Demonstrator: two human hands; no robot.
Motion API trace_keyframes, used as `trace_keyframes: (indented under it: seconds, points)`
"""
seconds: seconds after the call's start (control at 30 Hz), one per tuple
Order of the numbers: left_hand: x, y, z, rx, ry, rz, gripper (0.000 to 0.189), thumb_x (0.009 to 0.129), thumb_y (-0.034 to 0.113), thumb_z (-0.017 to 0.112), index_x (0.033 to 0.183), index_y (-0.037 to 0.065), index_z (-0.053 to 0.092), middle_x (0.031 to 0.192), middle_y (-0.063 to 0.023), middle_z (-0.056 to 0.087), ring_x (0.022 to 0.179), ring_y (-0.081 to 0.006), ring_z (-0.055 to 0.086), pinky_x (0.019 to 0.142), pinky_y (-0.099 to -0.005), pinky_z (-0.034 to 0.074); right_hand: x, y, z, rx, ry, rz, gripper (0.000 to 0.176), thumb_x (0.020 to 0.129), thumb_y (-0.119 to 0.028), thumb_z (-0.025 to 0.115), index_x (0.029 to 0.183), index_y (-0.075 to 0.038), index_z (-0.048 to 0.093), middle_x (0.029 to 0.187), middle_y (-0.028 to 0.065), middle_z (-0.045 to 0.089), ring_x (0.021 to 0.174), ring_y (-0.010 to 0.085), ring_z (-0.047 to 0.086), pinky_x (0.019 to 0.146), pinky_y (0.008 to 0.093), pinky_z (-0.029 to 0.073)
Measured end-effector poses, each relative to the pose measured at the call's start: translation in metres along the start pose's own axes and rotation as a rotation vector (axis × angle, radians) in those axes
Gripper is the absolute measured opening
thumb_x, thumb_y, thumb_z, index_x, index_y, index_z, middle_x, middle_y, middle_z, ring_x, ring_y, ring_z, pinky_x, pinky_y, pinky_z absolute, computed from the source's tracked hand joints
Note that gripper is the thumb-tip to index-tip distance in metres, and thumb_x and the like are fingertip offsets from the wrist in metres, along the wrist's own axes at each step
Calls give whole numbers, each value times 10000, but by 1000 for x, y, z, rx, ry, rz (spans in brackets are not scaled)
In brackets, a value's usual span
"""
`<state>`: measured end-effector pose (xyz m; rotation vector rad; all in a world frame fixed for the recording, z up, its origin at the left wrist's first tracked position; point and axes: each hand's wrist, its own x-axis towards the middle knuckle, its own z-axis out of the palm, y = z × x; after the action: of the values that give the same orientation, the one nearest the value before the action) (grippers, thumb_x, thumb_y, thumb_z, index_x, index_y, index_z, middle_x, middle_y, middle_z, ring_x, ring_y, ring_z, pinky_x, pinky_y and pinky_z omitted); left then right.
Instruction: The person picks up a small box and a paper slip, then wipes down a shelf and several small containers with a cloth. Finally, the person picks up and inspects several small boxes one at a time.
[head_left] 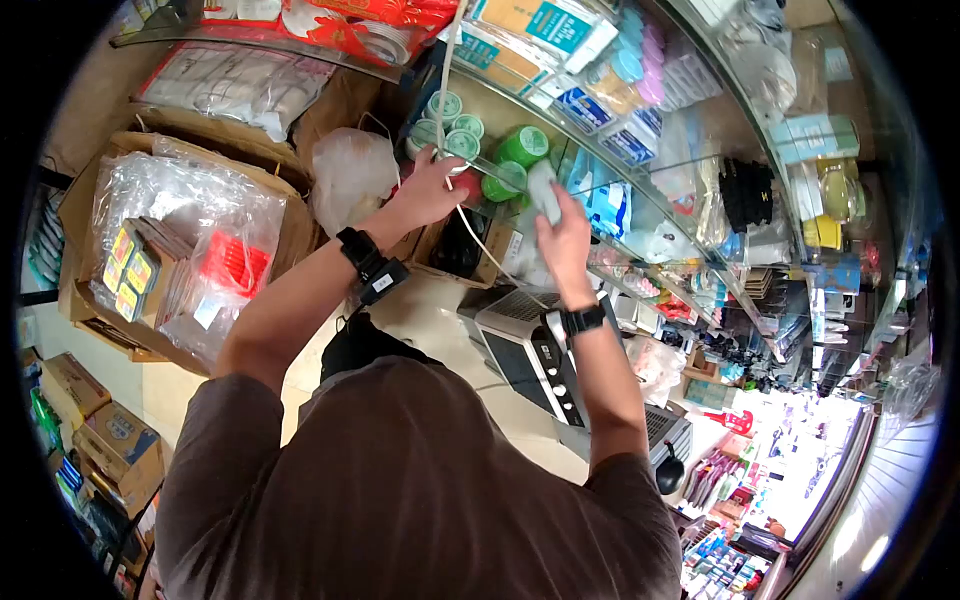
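Note:
My left hand (437, 190) reaches to the shelf, its fingers curled at a white cable (447, 90) that bends there. Close beside the fingers stand several tubs with pale green lids (446, 104). My right hand (566, 235) is closed around a whitish cloth (544, 192), whose exact kind is hard to make out. Just left of the cloth are two bright green containers (524, 146) on the shelf. Something red sits under my left hand, partly hidden by it.
A glass shelf above holds boxes (628, 137) and stacked cups (626, 67). On the left is an open carton (80, 225) with plastic wrap and a red item (236, 262). A white plastic bag (352, 175) hangs beside it. Below my right hand stands a silver-black appliance (530, 350).

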<state>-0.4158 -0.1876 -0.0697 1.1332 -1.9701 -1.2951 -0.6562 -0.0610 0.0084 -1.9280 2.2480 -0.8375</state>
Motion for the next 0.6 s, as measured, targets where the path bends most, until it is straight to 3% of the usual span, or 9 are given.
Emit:
trace_keyframes:
  seconds: [0.1,0.17,0.2,0.33,0.43,0.47,0.6]
  points:
    - [11,-9,-6,-128,-39,-19,648,889,264,719,1462,51,503,1541,-249,406,1156,-393,629,1018,-421,518,70,-22,20,-313,106,-114,514,818,-111,741,1320,-135,636,1140,225,670,1036,407,673,889,489,557]
    - [16,-14,-11,-114,-83,-36,670,895,268,721,1465,9,481,1527,-247,425,1157,-392,629,1013,-430,517,108,-6,46,-440,-29,-19,547,827,-141,742,1359,-126,614,1211,214,670,1124,411,644,968,494,527]
    - [15,-15,-15,-163,-102,-46,686,904,275,717,1464,-28,461,1506,-257,442,1238,-397,591,1051,-437,492,122,4,60,-498,-98,28,565,831,-156,743,1378,-121,603,1247,209,670,1168,413,629,1008,497,512]
    - [17,-21,-30,-121,-121,-39,676,915,309,702,1454,-28,472,1489,-260,461,1365,-396,500,1109,-436,448,154,30,101,-503,-247,219,541,895,-266,717,1401,-126,587,1337,217,640,1265,411,582,1061,503,481]
    - [17,-18,-43,-126,-152,-42,673,915,314,700,1450,-31,478,1486,-259,463,1336,-393,523,1099,-434,456,155,27,113,-466,-292,243,602,885,-292,731,1444,-143,567,1414,224,586,1354,394,511,1108,514,439]
    - [17,-26,-40,-100,-105,6,593,946,249,719,1456,39,501,1390,-182,518,976,-288,684,852,-376,566,151,40,123,-422,-262,155,670,889,-331,725,1496,-134,522,1494,225,519,1434,376,424,1162,550,350]
    - [17,-28,-49,-146,-127,-12,583,959,252,707,1446,11,495,1380,-188,520,962,-286,692,843,-383,569,148,54,149,-502,-383,58,689,908,-360,684,1510,-81,499,1534,229,485,1471,367,382,1181,604,232]
